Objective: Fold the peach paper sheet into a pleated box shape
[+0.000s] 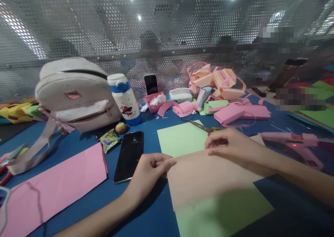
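Note:
A sheet of peach paper (208, 181) is held up between my two hands, over light green paper (221, 212) on the blue table. My left hand (153, 167) pinches its upper left corner. Along the top edge, the fingers and thumb of my right hand (227, 143) are closed on the same sheet. Behind it lies more green paper (182, 139), with scissors (200, 126) resting on it, partly hidden by my right hand. A black phone (129, 157) lies beside my left hand.
Pink paper (62, 184) lies at the left. Behind stand a white backpack (75, 94) and a water bottle (125, 101). A pink glue gun (300, 143) with a lit red light lies right. Folded paper pieces (214, 80) are piled at the back, before a perforated metal screen (172, 21).

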